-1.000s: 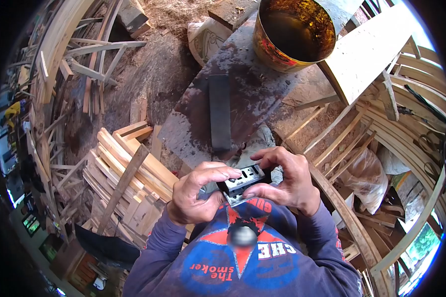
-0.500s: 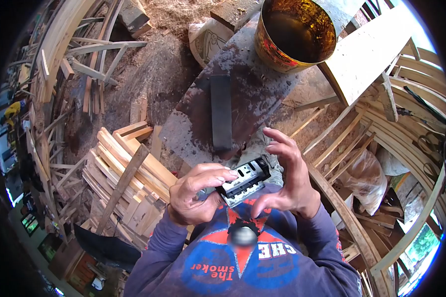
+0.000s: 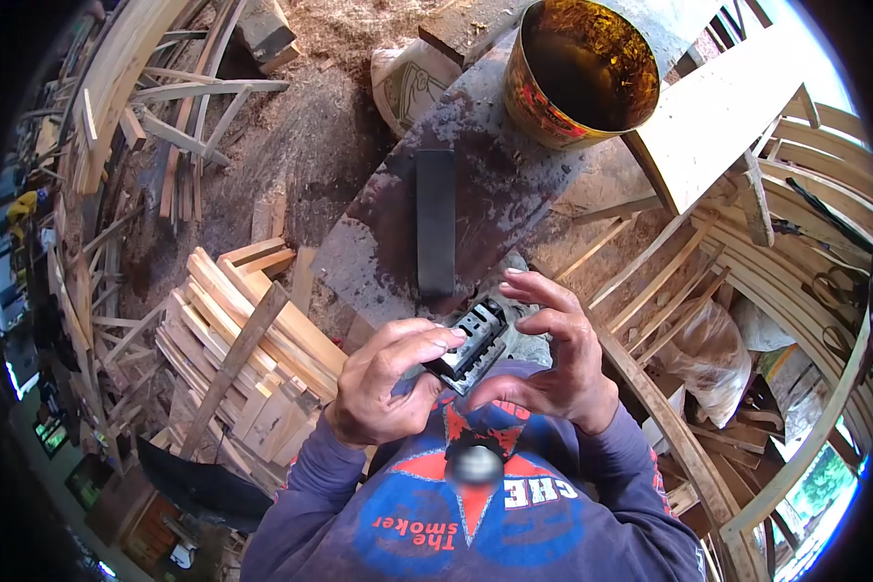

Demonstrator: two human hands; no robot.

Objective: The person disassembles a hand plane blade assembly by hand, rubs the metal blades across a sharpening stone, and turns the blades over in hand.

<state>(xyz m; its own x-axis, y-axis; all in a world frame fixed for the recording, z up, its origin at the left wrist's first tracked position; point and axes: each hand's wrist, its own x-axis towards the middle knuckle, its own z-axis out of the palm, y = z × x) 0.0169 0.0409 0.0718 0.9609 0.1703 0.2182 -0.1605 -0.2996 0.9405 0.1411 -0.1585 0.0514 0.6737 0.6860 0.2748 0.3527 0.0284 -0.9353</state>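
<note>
A small silver and black slotted metal part (image 3: 475, 345) is held in front of my chest. My left hand (image 3: 388, 380) pinches its left end between thumb and fingers. On its other side my right hand (image 3: 565, 357) has its fingers apart, with the thumb close to the part's lower edge; whether the thumb touches it is unclear. Beyond my hands, a dark rectangular block (image 3: 436, 223) lies lengthwise on a wet, stained board (image 3: 369, 242).
A bucket (image 3: 574, 126) of dark liquid stands at the board's far end. Stacked wood strips (image 3: 252, 330) lie at the left. Curved timbers (image 3: 689, 436) and a plastic bag (image 3: 710, 364) are at the right. A distant person in yellow (image 3: 21, 209) shows at far left.
My right hand has let go of the part and its fingers have spread. The part has tilted, its right end swinging away from my body, still in my left hand.
</note>
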